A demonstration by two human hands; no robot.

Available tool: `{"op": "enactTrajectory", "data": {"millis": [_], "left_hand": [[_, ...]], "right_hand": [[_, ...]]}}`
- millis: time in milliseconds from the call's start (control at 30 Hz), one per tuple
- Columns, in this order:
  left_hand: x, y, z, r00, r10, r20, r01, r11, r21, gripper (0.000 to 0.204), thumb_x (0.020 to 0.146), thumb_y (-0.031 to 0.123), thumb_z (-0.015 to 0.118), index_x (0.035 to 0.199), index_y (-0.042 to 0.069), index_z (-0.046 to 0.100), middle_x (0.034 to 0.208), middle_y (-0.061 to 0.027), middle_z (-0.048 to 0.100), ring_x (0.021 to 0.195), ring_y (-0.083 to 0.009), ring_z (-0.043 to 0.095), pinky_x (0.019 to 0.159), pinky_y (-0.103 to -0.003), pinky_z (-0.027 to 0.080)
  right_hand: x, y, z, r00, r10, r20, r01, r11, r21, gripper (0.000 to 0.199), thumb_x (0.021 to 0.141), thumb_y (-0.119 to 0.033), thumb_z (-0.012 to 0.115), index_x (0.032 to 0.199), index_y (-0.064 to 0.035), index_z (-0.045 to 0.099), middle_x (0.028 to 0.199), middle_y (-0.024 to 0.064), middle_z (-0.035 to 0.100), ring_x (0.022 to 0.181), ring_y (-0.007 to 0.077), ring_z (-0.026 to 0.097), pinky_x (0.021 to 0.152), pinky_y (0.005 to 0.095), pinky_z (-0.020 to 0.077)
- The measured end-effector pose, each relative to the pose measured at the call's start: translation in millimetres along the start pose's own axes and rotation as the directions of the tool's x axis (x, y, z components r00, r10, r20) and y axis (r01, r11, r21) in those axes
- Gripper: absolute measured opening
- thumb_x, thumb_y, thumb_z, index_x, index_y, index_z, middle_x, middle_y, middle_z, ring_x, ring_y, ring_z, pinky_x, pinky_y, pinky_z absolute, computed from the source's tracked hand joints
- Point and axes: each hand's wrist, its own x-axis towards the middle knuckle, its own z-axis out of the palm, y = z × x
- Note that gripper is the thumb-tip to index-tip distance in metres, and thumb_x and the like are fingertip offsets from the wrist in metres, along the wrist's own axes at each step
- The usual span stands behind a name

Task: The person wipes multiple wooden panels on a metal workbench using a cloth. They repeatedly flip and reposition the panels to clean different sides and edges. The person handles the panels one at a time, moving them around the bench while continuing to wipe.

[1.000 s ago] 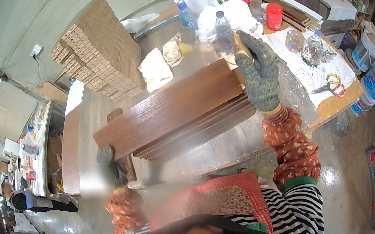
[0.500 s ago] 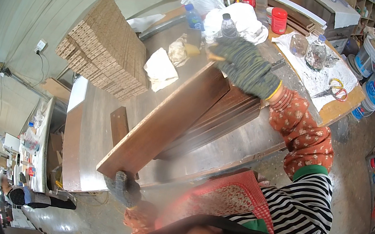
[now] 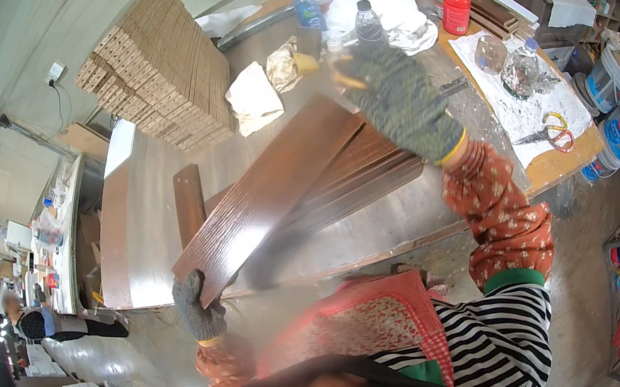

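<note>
Your left hand [image 3: 198, 313] fingers clamp near end of brown board [image 3: 270, 197]; right hand [image 3: 403, 101] grips far end. Long axis runs diag. across worktop [image 3: 149, 224], btwn both hands.

One head-worn fisheye looks steeply down, close over the workbench [image 3: 162, 193], edges bending outward.

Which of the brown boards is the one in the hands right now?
The top board, tilted off the stack: left hand grips its near end, right hand its far end.
</note>
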Motion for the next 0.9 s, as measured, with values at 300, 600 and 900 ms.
{"op": "enactTrajectory", "data": {"millis": [300, 600, 900], "left_hand": [[8.3, 53.8, 51.7, 0.787, -0.594, 0.165, 0.572, 0.604, -0.555, 0.051, 0.096, 0.02, 0.063, 0.128, -0.016, 0.047, 0.122, -0.0263, 0.06, 0.099, -0.0376, 0.069, 0.083, -0.046, 0.063], [13.1, 85.8, 89.9, 0.682, -0.712, 0.164, 0.686, 0.547, -0.48, 0.03, 0.091, 0.022, 0.07, 0.111, 0.0, 0.067, 0.088, -0.0096, 0.067, 0.059, -0.0112, 0.062, 0.041, -0.02, 0.045], [3.2, 35.6, 76.4, 0.977, 0.013, 0.215, -0.016, 1.0, 0.011, 0.043, 0.084, 0.012, 0.078, 0.121, -0.003, 0.063, 0.112, -0.0181, 0.066, 0.094, -0.0276, 0.07, 0.07, -0.032, 0.063]], "right_hand": [[-64.8, -79.3, 87.7, 0.831, -0.553, 0.051, 0.554, 0.818, -0.156, 0.044, 0.088, -0.018, 0.057, 0.13, -0.0083, 0.061, 0.14, 0.0144, 0.056, 0.129, 0.0343, 0.053, 0.107, 0.0489, 0.0446], [-62.9, -14.0, 52.2, 0.929, -0.332, -0.163, 0.245, 0.883, -0.401, 0.032, 0.087, -0.017, 0.071, 0.119, -0.0117, 0.066, 0.128, 0.012, 0.061, 0.12, 0.03, 0.058, 0.097, 0.0476, 0.0494], [-103.7, -72.4, 40.0, 0.921, -0.387, -0.033, 0.34, 0.844, -0.415, 0.032, 0.085, -0.016, 0.067, 0.116, -0.012, 0.071, 0.131, 0.011, 0.064, 0.117, 0.0311, 0.063, 0.098, 0.0458, 0.0518]]}}
